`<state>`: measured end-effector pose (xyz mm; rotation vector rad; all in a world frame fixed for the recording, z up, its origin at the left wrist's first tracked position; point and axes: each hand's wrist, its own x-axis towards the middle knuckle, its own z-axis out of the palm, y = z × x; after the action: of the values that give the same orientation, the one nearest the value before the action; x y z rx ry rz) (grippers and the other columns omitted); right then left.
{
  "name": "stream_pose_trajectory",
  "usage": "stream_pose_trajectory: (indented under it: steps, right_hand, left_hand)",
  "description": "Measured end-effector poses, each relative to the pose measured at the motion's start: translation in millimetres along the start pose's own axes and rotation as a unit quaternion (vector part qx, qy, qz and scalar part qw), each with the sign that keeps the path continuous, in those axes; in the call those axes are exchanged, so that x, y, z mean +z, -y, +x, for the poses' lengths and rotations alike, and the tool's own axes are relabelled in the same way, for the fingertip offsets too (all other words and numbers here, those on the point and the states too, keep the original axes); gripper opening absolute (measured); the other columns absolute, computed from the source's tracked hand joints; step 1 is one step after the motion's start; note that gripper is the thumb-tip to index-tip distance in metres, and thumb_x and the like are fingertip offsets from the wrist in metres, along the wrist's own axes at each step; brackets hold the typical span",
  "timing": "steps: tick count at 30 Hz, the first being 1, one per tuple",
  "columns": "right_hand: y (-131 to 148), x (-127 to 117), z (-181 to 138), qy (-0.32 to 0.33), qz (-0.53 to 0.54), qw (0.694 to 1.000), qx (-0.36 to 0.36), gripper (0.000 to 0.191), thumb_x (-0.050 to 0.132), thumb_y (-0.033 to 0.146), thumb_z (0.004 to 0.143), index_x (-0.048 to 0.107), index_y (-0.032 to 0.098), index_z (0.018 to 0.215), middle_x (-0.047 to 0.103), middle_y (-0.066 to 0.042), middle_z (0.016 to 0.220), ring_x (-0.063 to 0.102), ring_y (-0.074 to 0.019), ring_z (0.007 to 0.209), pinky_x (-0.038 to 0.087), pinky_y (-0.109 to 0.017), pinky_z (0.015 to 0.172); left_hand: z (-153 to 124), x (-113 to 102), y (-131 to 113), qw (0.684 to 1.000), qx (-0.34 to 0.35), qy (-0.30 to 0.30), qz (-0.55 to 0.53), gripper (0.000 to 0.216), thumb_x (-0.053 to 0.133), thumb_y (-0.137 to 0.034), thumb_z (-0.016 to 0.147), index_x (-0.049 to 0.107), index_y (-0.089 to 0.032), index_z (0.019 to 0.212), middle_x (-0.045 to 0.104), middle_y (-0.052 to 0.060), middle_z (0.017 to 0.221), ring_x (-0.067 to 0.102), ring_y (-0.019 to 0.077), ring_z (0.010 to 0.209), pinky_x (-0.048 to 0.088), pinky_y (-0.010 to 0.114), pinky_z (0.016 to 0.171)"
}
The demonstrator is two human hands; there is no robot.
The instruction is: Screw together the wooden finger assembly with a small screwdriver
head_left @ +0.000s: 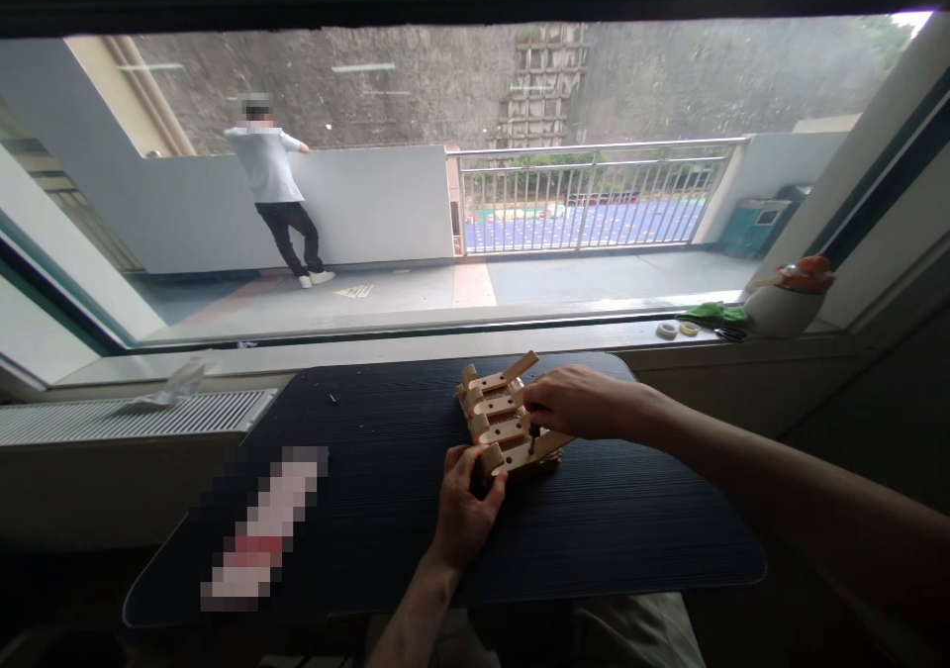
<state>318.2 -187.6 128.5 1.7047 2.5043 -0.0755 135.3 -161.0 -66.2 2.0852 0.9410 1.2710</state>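
At the far left of the frame is a white vent [230, 409], and a clear bag [174, 387] lies on it. In the lower left, a long strip [263, 524] lies on the black table [386, 539]; it is too blurry to read. In the upper left, a person [271, 163] stands outside and leans on a low wall [386, 203]. A tiny bit [332, 399] lies near the table's far edge.

In the middle of the frame, the left hand [467, 505] holds the near left corner of the wood piece [503, 406], thumb on one side and fingers on the other. The wood piece sits on the table. It has four flat bars with holes in them. Just right of that, the right hand [568, 403] is closed around a small dark tool [532, 438]. The tool points down at the nearest bar; I cannot tell if its tip touches.

In the upper right are a metal fence [594, 198] and a blue-green bin [751, 228]. Two rings [666, 331], a green cloth [712, 314] and a white pot [783, 309] are on the sill [579, 345].
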Motion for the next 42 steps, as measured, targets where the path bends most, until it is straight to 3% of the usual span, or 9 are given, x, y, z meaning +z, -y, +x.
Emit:
stream_pose_trajectory:
  steps: [7, 21, 28, 34, 42]
  right_hand:
    - [-1.1, 1.6, 1.1, 0.034, 0.016, 0.998, -0.058, 0.020, 0.050, 0.011, 0.074, 0.065, 0.019, 0.084, 0.068, -0.005, 0.082, 0.061, -0.0190, 0.080, 0.035, -0.025, 0.064]
    - [1.5, 5.9, 1.5, 0.023, -0.013, 1.000, 0.000, 0.022, 0.046, 0.027, 0.084, 0.063, 0.013, 0.085, 0.068, -0.010, 0.078, 0.062, -0.0211, 0.070, 0.033, -0.027, 0.056]
    - [-0.3, 4.4, 3.4, 0.040, 0.004, 0.998, -0.056, 0.020, 0.049, 0.011, 0.073, 0.064, 0.019, 0.084, 0.068, -0.004, 0.080, 0.062, -0.0195, 0.075, 0.033, -0.026, 0.058]
    - [-0.2, 8.0, 6.8, 0.042, -0.002, 0.998, -0.036, 0.017, 0.049, 0.018, 0.079, 0.064, 0.015, 0.087, 0.067, -0.009, 0.083, 0.062, -0.0209, 0.076, 0.035, -0.027, 0.061]
    - [1.5, 9.1, 7.2, 0.035, -0.018, 0.999, 0.001, 0.028, 0.044, 0.031, 0.085, 0.064, 0.012, 0.088, 0.068, -0.011, 0.080, 0.062, -0.0212, 0.070, 0.035, -0.027, 0.056]
  left_hand:
    - [-1.1, -0.4, -0.8, 1.000, 0.002, 0.001, -0.002, 0.027, 0.059, -0.022, 0.077, 0.054, -0.020, 0.104, 0.052, 0.006, 0.100, 0.054, 0.0194, 0.096, 0.049, 0.035, 0.085]
    - [0.1, -1.7, -2.9, 1.000, 0.011, -0.004, 0.008, 0.027, 0.060, -0.020, 0.077, 0.054, -0.019, 0.103, 0.053, 0.006, 0.098, 0.055, 0.0188, 0.094, 0.050, 0.034, 0.085]
    - [-0.7, -1.4, -2.5, 1.000, 0.004, -0.003, 0.005, 0.028, 0.060, -0.021, 0.077, 0.055, -0.020, 0.104, 0.053, 0.006, 0.099, 0.055, 0.0194, 0.096, 0.050, 0.035, 0.085]
    - [0.2, -1.0, -1.8, 1.000, 0.004, -0.002, 0.003, 0.027, 0.059, -0.021, 0.077, 0.055, -0.020, 0.103, 0.053, 0.006, 0.099, 0.055, 0.0196, 0.096, 0.050, 0.035, 0.086]
    - [-0.2, -1.9, -2.9, 1.000, 0.003, 0.001, 0.003, 0.027, 0.059, -0.021, 0.077, 0.055, -0.020, 0.104, 0.053, 0.006, 0.100, 0.055, 0.0195, 0.096, 0.050, 0.035, 0.086]
